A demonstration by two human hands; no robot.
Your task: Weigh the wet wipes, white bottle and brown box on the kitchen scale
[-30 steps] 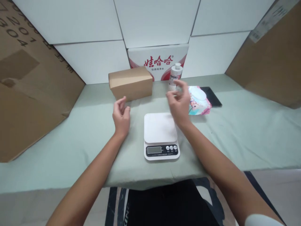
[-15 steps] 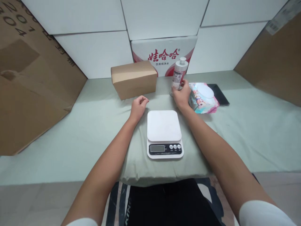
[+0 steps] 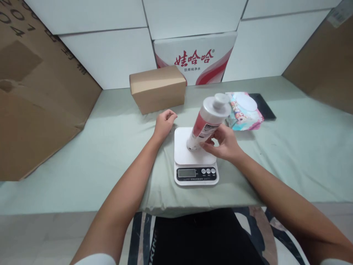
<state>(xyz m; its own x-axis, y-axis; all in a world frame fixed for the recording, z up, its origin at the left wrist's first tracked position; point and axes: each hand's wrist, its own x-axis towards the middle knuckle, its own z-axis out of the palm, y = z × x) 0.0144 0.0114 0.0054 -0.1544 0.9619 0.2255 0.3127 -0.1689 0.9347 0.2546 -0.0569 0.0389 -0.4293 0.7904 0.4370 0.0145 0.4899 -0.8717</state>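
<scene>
My right hand [image 3: 224,144] grips the lower part of a white and pink bottle [image 3: 204,127] with a pale cap. The bottle leans to the right over the white plate of a kitchen scale [image 3: 182,158]; I cannot tell whether its base fully touches the plate. On the scale's front, the display looks blank beside three round buttons. My left hand [image 3: 164,123] rests on the cloth left of the scale, fingers curled in with nothing visible in them. Just beyond it lies a brown cardboard box [image 3: 161,95].
A colourful tissue pack [image 3: 244,112] with a white lid sits right of the bottle, beside a flat black object [image 3: 263,106]. Behind stands a white carton [image 3: 193,59] with red lettering. Large cardboard [image 3: 41,110] rises at the left, and more cardboard [image 3: 322,62] at the right.
My right hand has brought the bottle from the back of the table toward me, over the scale, and the bottle now tilts more. My left hand has stayed in place.
</scene>
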